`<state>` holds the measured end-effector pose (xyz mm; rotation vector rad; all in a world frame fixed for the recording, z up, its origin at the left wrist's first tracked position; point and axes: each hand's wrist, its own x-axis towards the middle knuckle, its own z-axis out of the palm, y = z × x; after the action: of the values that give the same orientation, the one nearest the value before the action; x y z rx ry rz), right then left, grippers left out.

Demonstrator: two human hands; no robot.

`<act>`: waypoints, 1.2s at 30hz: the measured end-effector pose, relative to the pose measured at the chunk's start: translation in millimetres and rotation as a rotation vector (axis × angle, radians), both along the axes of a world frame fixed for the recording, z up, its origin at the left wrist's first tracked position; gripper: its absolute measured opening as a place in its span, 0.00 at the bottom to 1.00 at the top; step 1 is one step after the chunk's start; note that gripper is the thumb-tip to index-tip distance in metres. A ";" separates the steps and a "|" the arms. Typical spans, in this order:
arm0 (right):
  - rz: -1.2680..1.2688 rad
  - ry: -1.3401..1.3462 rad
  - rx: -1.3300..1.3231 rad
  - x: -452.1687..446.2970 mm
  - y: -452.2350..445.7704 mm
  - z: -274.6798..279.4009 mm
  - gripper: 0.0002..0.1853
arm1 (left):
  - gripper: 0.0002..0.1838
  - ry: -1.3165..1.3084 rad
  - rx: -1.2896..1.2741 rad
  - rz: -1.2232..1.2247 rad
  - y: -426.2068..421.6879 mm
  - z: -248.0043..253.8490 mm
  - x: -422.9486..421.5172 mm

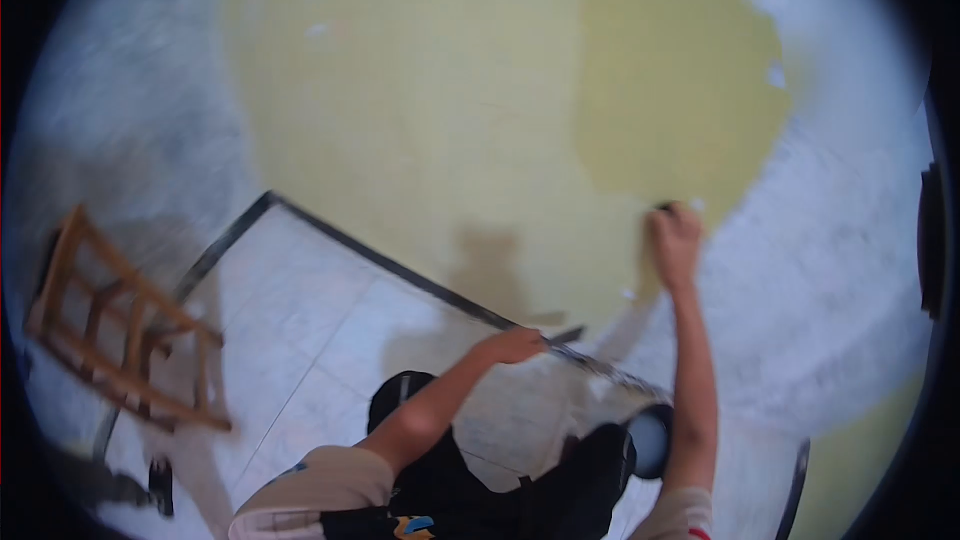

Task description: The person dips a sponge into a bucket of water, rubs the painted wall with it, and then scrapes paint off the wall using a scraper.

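Observation:
My right hand (677,232) is closed against the wall, at the lower edge of a darker yellow-green patch (680,70). A small dark thing shows at its fingers, too blurred to name. Lower and to the left, my left hand (518,345) is closed round the end of a flat dark tool (567,335), beside the black strip at the wall's foot. Paler yellow (420,70) covers the middle of the wall, with mottled white-grey surface on both sides.
At the left stands a wooden stool (135,330) on the tiled floor (300,370). A round bucket-like container (651,440) is beside my right forearm. The black strip (390,265) runs along the wall's foot. Another person's leg (100,480) shows at the lower left.

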<state>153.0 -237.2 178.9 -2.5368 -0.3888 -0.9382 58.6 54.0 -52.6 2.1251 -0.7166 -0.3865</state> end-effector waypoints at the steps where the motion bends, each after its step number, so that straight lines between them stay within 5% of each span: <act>1: -0.070 -0.550 -0.349 3.3 -5.8 11.0 0.11 | 0.25 0.058 0.027 0.009 1.6 14.8 -6.5; 3: -0.058 -0.751 -0.282 -16.5 13.9 83.8 0.09 | 0.25 0.046 0.052 0.074 3.7 28.1 -17.1; 5: -0.070 -0.660 -0.104 -17.8 4.3 114.9 0.08 | 0.24 0.049 0.114 0.113 3.0 23.6 -18.0; 8: -0.233 -0.834 -0.134 -5.8 2.9 90.8 0.11 | 0.23 0.063 0.200 0.127 5.5 27.6 -20.9; 17: -0.147 -0.712 -0.169 -6.8 -11.0 -38.4 0.13 | 0.22 0.016 0.234 0.149 1.7 49.3 -37.6; 29: -0.121 -0.824 -0.052 -0.6 28.8 90.7 0.11 | 0.21 0.021 0.237 0.064 -28.8 22.5 -20.2; 36: -0.149 -0.777 -0.123 2.8 21.1 6.6 0.12 | 0.21 0.034 0.247 0.024 -39.6 31.2 -19.2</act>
<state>155.8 -216.1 185.6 -2.2222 -0.4838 -2.0027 39.4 14.3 -21.4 2.3503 -0.6506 -0.5198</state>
